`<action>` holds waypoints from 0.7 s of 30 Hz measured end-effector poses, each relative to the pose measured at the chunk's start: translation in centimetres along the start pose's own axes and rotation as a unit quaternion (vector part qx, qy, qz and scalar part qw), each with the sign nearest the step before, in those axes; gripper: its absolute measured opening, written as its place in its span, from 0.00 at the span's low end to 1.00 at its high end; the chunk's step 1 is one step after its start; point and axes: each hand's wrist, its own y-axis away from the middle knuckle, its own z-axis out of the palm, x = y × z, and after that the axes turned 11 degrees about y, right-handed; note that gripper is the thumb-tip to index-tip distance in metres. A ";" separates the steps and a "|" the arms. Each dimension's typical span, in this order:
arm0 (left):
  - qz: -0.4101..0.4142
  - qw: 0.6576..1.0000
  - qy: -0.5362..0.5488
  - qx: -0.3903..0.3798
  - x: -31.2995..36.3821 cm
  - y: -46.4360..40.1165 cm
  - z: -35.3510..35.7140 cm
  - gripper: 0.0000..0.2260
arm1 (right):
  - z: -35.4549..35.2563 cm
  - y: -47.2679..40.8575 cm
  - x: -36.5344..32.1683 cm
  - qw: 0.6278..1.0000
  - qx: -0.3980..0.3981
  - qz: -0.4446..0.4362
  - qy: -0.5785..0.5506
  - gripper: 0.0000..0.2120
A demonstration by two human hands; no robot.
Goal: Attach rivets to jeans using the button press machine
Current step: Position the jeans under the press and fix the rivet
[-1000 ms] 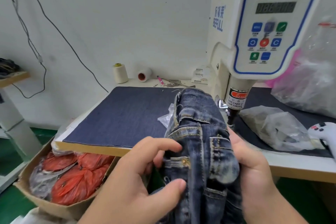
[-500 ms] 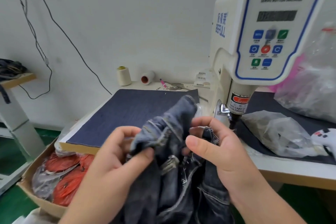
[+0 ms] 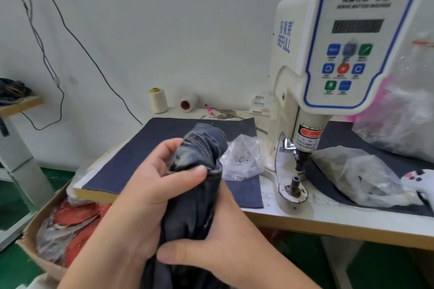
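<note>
The left hand [image 3: 150,185] grips the bunched, faded blue denim jeans [image 3: 199,171] from above, in front of the bench; the right hand [image 3: 225,241] clutches them lower down. Wadded so, a stray fold might slip under the white button press machine [image 3: 333,54] and get riveted through.

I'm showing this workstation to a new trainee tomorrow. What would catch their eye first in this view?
Front and centre, the left hand and right hand grip a bunched pair of dark jeans held up over the table's near edge. To the right towers the white button press machine with its coloured button panel, its bare lower die beside the jeans. At lower left, a cardboard box holds red bags.
</note>
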 end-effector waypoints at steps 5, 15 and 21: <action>0.040 0.997 -0.065 -0.032 0.0 0.8 -1.9 0.31 | -0.3 -1.1 0.6 0.999 0.038 -0.021 -0.030 0.27; 0.211 0.866 -0.402 0.209 -5.6 0.2 -2.8 0.40 | -2.9 -5.8 -3.7 0.978 0.174 -0.104 -0.056 0.21; 0.293 0.854 -0.338 0.266 -0.9 -5.0 -6.9 0.16 | -1.4 -5.2 -1.4 0.983 0.057 -0.029 0.171 0.37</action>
